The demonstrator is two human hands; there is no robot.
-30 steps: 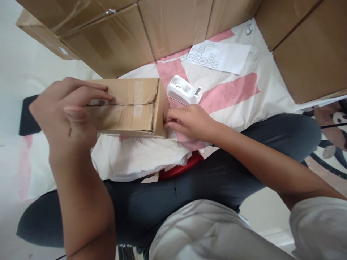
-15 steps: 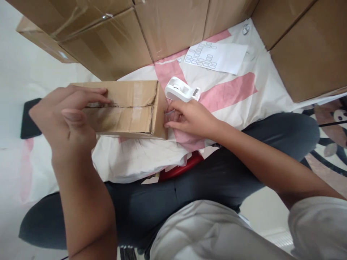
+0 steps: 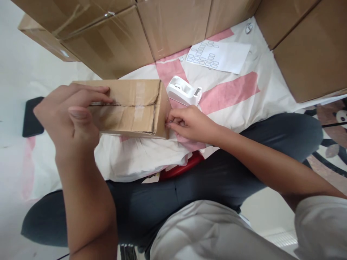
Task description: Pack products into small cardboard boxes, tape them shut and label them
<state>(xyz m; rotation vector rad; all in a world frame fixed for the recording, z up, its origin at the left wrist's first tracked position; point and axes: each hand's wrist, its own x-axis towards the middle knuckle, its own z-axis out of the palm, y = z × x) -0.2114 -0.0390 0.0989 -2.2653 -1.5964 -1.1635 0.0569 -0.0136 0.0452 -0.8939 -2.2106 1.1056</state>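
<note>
A closed brown cardboard box lies on the cloth, its worn flaps meeting along a middle seam with clear tape across it. My left hand rests over its left part, fingers stretched onto the top and thumb raised. At the box's right end, my right hand pinches thumb and fingertips together against the side. A thin see-through strip, which looks like clear tape, is in that pinch, mostly hidden by the fingers. Just beyond the right hand stands a white tape dispenser.
Large cardboard boxes are stacked along the back, and more boxes stand at the right. A printed sheet lies before them. A black phone-like object is at the left. Something red shows below the cloth's near edge.
My right hand has lowered slightly and closed its fingertips against the box's end; the strip seen between them is now mostly hidden. My left hand stays on the box.
</note>
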